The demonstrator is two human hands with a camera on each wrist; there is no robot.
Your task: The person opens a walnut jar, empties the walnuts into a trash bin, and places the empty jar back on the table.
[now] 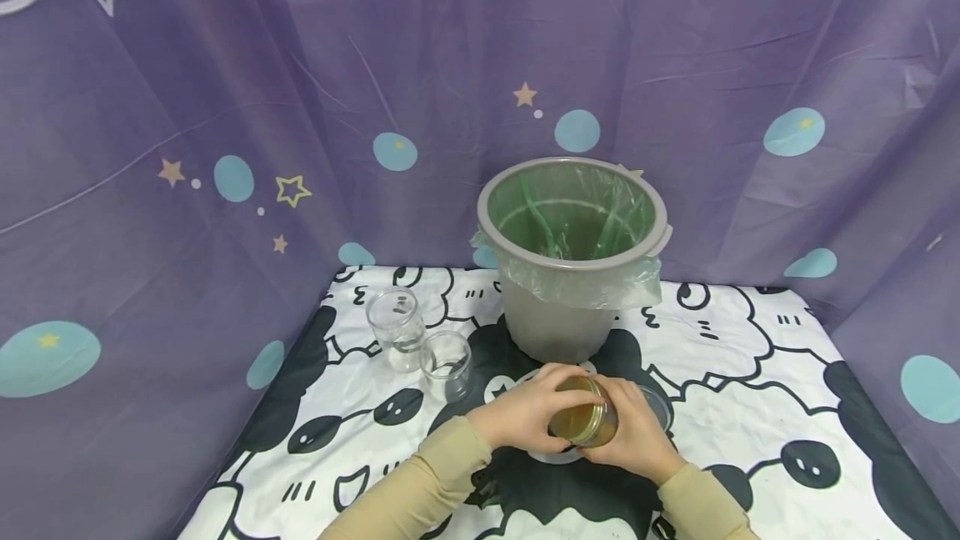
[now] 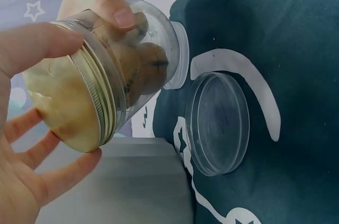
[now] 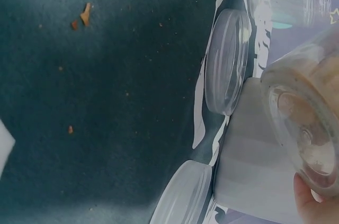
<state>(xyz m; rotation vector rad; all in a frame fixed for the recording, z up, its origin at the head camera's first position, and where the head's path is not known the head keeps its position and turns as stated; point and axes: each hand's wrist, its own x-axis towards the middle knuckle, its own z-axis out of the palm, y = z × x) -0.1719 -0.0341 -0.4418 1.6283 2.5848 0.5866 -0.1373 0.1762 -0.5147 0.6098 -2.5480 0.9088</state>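
A clear jar (image 2: 124,70) with brown rounded pieces inside is held tilted above the tablecloth. My left hand (image 1: 521,413) grips its gold screw lid (image 2: 63,102), thumb on one side of the rim and fingertips on the other. The lid sits on the jar's mouth. Around the jar's body curls my right hand (image 1: 637,436), its thumb pressing the clear wall in the left wrist view. The jar's round base (image 3: 304,134) faces the right wrist camera. Below lie two shallow clear round dishes or lids, one (image 2: 218,123) nearer the middle and one (image 3: 183,197) to the side.
Just beyond the hands stands a grey bin (image 1: 558,323) lined with a thin greenish bag. To its left are two clear open containers, one taller (image 1: 395,323) and one nearer (image 1: 446,367). Small brown crumbs (image 3: 85,15) dot the dark part of the cloth. A purple curtain (image 1: 420,40) hangs behind.
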